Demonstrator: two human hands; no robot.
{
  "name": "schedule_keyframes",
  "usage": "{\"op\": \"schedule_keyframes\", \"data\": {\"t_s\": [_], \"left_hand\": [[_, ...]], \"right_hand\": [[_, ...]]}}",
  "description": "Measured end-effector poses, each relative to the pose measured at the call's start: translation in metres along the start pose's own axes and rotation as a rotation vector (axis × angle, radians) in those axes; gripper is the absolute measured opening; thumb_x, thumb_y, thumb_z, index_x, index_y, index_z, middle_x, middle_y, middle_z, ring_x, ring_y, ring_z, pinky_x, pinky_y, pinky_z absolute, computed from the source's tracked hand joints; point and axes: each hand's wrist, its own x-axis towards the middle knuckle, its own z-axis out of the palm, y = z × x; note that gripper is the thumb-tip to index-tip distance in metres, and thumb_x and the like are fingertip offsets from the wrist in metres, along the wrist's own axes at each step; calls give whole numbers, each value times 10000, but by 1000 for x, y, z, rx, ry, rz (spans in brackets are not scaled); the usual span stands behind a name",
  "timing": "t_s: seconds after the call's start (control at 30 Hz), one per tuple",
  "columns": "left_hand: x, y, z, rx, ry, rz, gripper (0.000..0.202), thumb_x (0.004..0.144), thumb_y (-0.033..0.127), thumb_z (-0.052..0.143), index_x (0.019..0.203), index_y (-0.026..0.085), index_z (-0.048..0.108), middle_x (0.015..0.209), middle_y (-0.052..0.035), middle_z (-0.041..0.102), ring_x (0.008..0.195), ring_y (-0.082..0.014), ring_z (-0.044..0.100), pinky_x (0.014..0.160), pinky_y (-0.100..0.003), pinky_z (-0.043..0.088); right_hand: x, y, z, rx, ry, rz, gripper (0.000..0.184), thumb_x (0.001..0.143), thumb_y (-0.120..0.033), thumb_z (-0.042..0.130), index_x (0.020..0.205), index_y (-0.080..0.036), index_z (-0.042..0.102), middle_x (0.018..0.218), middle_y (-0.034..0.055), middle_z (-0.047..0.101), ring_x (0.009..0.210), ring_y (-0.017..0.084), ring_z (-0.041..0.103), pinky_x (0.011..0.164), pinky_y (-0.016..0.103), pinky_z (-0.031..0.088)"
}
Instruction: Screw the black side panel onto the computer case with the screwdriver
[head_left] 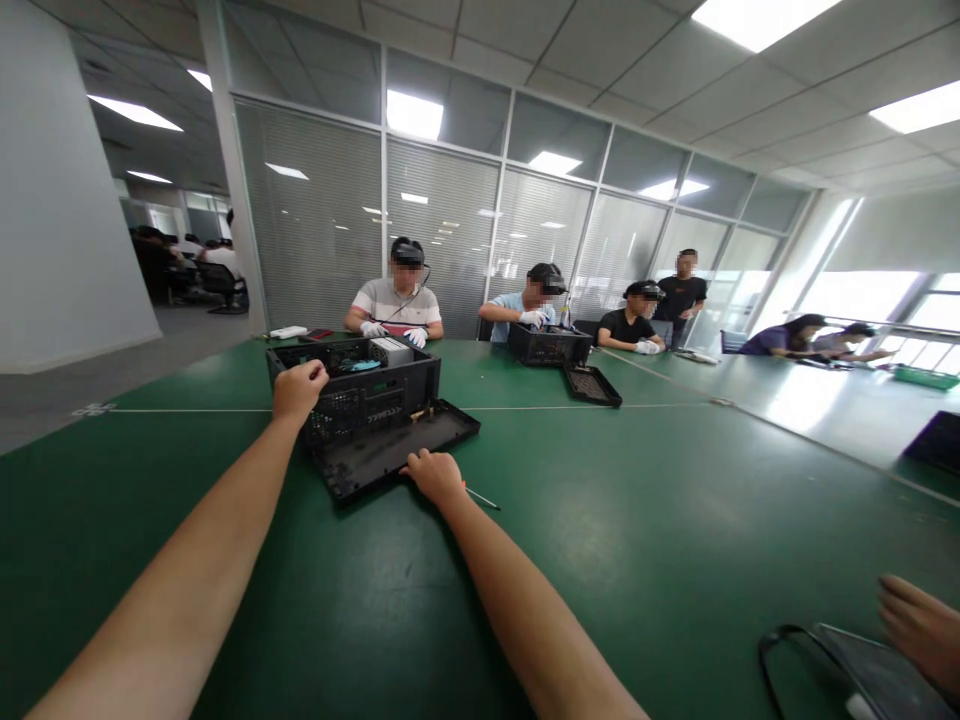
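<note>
A black computer case lies on the green table with its top side open; a silver power supply and light blue parts show inside. My left hand is at the case's near left corner, its fingertips pinched together; whatever is between them is too small to make out. A black case panel lies tilted against the front of the case. My right hand has its fingers curled at the panel's near right edge. From behind that wrist sticks a screwdriver with a bit of orange; whether the hand touches it is hidden.
Across the green table sit several people, one with another black computer case and a loose panel. At lower right, another person's hand is beside a dark flat object with a black cable.
</note>
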Motion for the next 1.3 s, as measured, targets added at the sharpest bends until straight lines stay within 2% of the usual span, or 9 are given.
{"op": "schedule_keyframes", "data": {"t_s": [0.13,0.23,0.37,0.5,0.6,0.77,0.9,1.1,1.3], "left_hand": [[14,-6,19,-40,-27,-44,190,749,265,449,734,159,606,728,-46,645,661,-154,533,609,-236,333],[15,-8,19,-125,-13,-56,182,724,255,472,740,154,622,802,-55,669,746,-171,571,673,-235,377],[-1,0,-1,-209,109,-77,200,714,260,483,779,148,636,903,-62,680,812,-185,605,744,-240,421],[-34,16,-30,-236,25,6,161,702,252,486,721,165,620,932,-55,685,814,-185,619,767,-249,441],[-69,30,-49,-270,-127,130,141,697,234,475,691,178,605,861,-42,683,765,-179,616,746,-257,444],[-145,64,-84,-270,-403,314,134,705,167,439,704,187,572,720,-30,622,691,-169,572,694,-266,423],[-214,101,-124,-221,-559,389,116,702,133,423,675,191,519,693,-29,574,686,-168,537,673,-268,402],[-296,141,-187,-209,-616,451,120,720,123,406,659,194,482,685,-31,542,669,-168,505,660,-275,389],[-330,148,-228,-240,-588,437,141,766,129,376,696,191,482,730,-44,551,708,-180,516,687,-290,405]], "right_hand": [[21,8,8,-12,-28,60,446,923,-497,257,1012,-173,549,975,93,611,844,207,629,670,309,465],[27,9,7,-16,-70,76,434,921,-497,276,1025,-175,547,1001,96,609,876,209,620,686,310,462],[22,6,-5,-18,-89,93,367,909,-448,372,1069,-155,524,965,115,623,877,216,622,689,299,458],[0,0,-24,-41,-80,106,333,920,-218,351,1233,-115,391,983,169,608,844,208,634,671,292,458],[-30,-3,-39,-59,-88,89,334,891,-102,306,1212,-115,395,973,172,598,837,203,633,661,292,464],[-100,-12,-64,-81,-124,35,207,827,-128,429,1025,-138,488,953,144,576,834,215,619,665,311,479],[-162,-23,-80,-103,-122,14,221,813,-110,455,1030,-144,485,1021,145,538,866,213,594,667,315,484],[-249,-51,-104,-132,-62,-142,181,889,-138,374,1013,-162,503,1037,122,518,934,209,533,714,323,477],[-301,-67,-117,-79,38,-339,215,915,-170,355,1101,-190,462,1007,76,524,864,167,542,689,267,464]]}}
